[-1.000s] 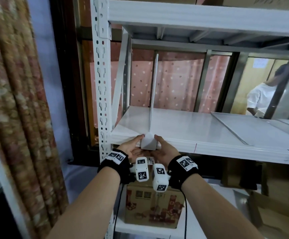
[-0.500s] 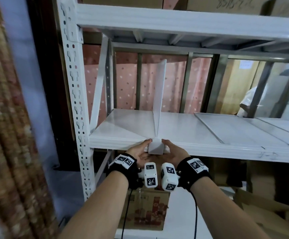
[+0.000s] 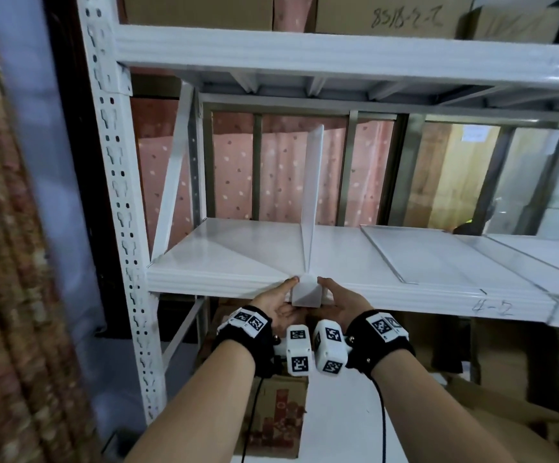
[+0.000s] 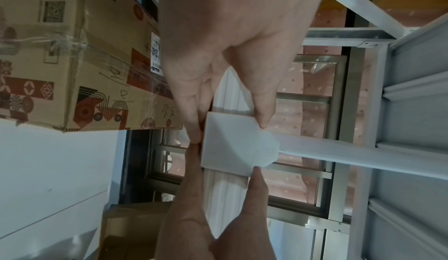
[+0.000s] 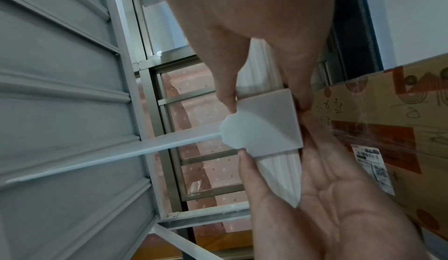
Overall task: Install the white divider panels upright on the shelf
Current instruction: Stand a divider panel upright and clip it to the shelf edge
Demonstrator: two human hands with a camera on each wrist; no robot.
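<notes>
A white divider panel (image 3: 313, 195) stands upright on the white shelf (image 3: 238, 259), a little right of the left post. Its square front clip (image 3: 306, 292) hangs over the shelf's front lip. My left hand (image 3: 283, 294) pinches the clip's left side, thumb on top. My right hand (image 3: 331, 294) pinches its right side the same way. In the left wrist view the clip (image 4: 232, 145) sits between my left fingers (image 4: 191, 114) and the right hand's fingers below. The right wrist view shows the clip (image 5: 266, 124) and the panel's thin edge (image 5: 121, 156).
More white panels (image 3: 421, 252) lie flat on the shelf to the right. The perforated post (image 3: 117, 195) stands at the left and the upper shelf beam (image 3: 304, 51) overhead. A printed cardboard box (image 3: 278, 419) sits on the level below, under my wrists. A curtain hangs at far left.
Both hands stay on the clip at the shelf's front lip. My head has shifted, so the panel shows more of its face instead of its thin edge.
</notes>
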